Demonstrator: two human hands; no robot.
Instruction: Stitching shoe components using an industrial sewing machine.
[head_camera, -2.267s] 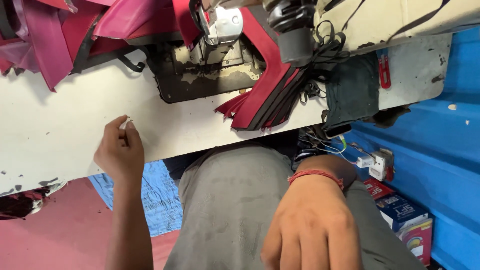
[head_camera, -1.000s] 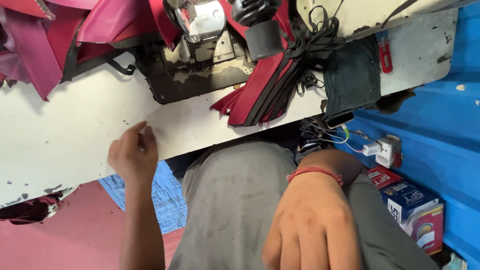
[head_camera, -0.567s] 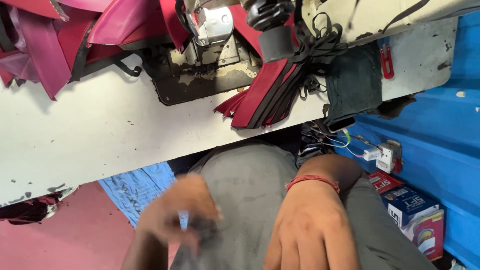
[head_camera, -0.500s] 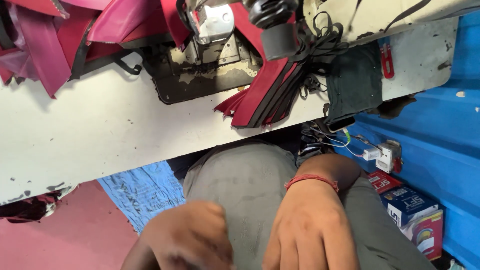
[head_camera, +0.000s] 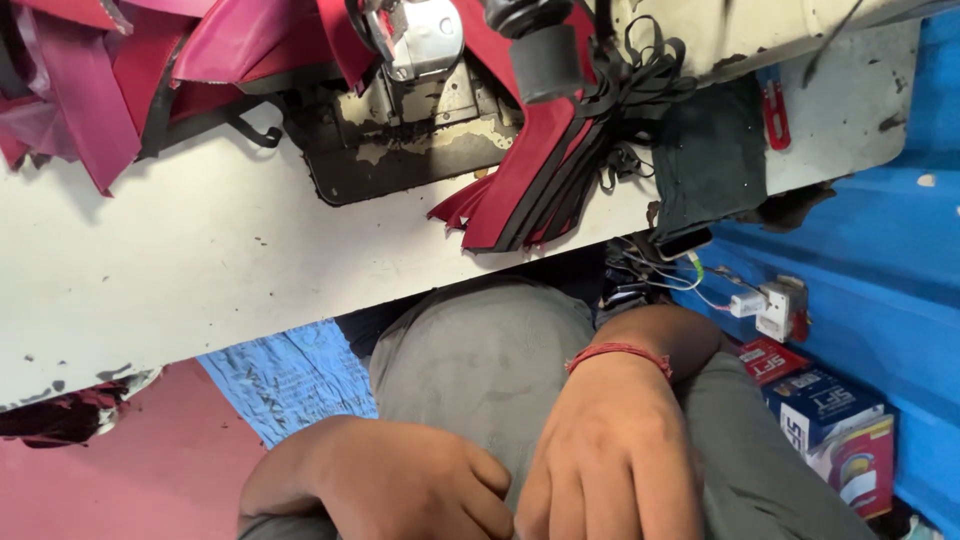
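I am looking down at both hands resting on my lap. My left hand (head_camera: 400, 490) is lying curled in a loose fist on the grey trousers (head_camera: 480, 360), its grip closing on nothing I can see. My right hand (head_camera: 615, 460), with a red thread band (head_camera: 618, 353) at the wrist, is lying flat beside it, fingers spread and released, almost touching the left.

The trouser cloth under both hands is looking soft and light; I judge it would bunch easily if pinched at a fold over the thigh.

Beyond the knees the white tabletop (head_camera: 200, 270) is running across the view, its near edge just above my lap. At its far side the sewing machine (head_camera: 420, 60) is standing, with red and black straps (head_camera: 520, 190) hanging over the near edge. Those straps are looking limp and thin, best taken near their free ends. Magenta fabric (head_camera: 90, 80) is piling at the far left corner.
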